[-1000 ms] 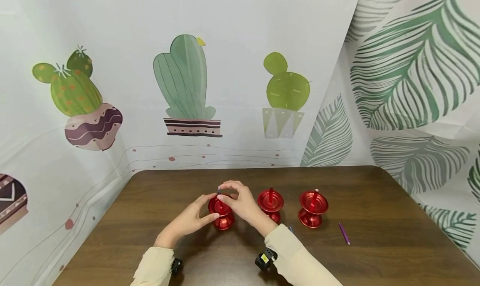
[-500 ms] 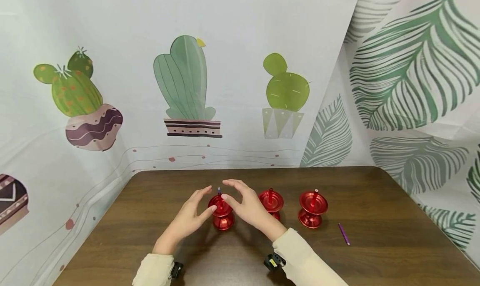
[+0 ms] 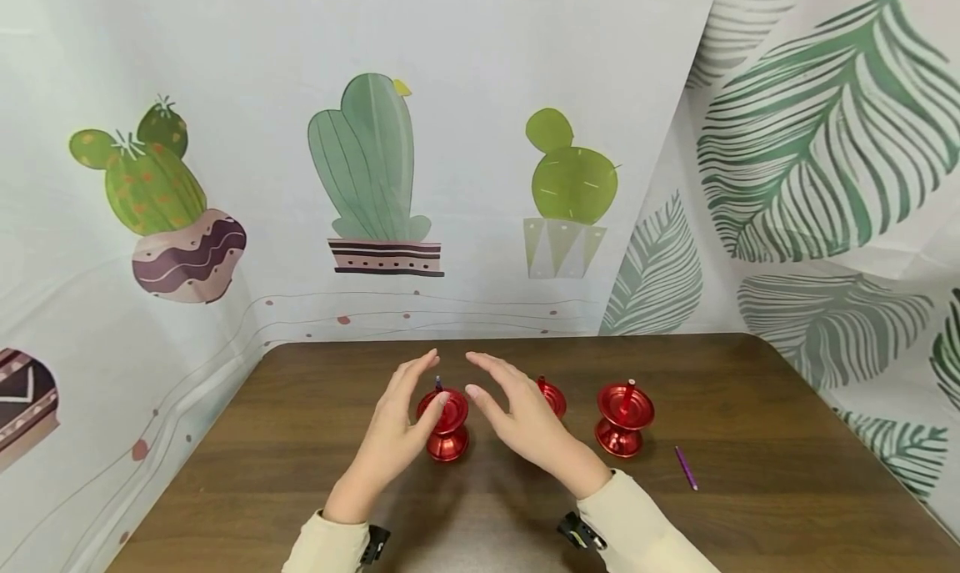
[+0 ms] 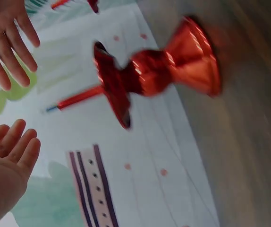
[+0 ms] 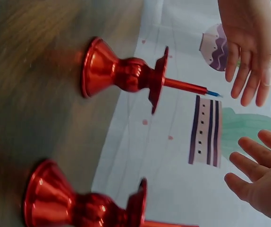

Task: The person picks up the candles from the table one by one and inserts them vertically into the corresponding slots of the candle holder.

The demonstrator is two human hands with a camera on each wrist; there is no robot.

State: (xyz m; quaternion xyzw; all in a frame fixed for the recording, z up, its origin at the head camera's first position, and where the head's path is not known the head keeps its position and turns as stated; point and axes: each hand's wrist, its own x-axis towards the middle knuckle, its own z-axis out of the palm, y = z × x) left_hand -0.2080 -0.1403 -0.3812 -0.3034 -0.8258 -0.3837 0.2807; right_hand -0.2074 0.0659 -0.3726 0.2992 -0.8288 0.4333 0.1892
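Note:
A shiny red metal candle holder (image 3: 447, 444) stands upright on the table, its saucer topped by a red tube with a small blue tip (image 5: 213, 93). My left hand (image 3: 390, 431) is raised just left of it, fingers extended, thumb overlapping the saucer in the head view. On its other side hovers my right hand (image 3: 536, 427), fingers spread and holding nothing. Both palms face each other in the left wrist view, with the holder (image 4: 149, 71) apart from them. My right hand partly hides a second red holder (image 3: 552, 399).
Farther right stands a third red holder (image 3: 624, 419) with a white-topped tube. A thin purple stick (image 3: 686, 468) lies on the brown wooden table (image 3: 787, 473) beside it. Behind the table hangs a white cloth (image 3: 480, 181) printed with cacti and leaves.
Both hands were fingering the blue tip on the left holder. They have let go and drawn apart, the right hand moving rightward over the second holder. The holders stay in place.

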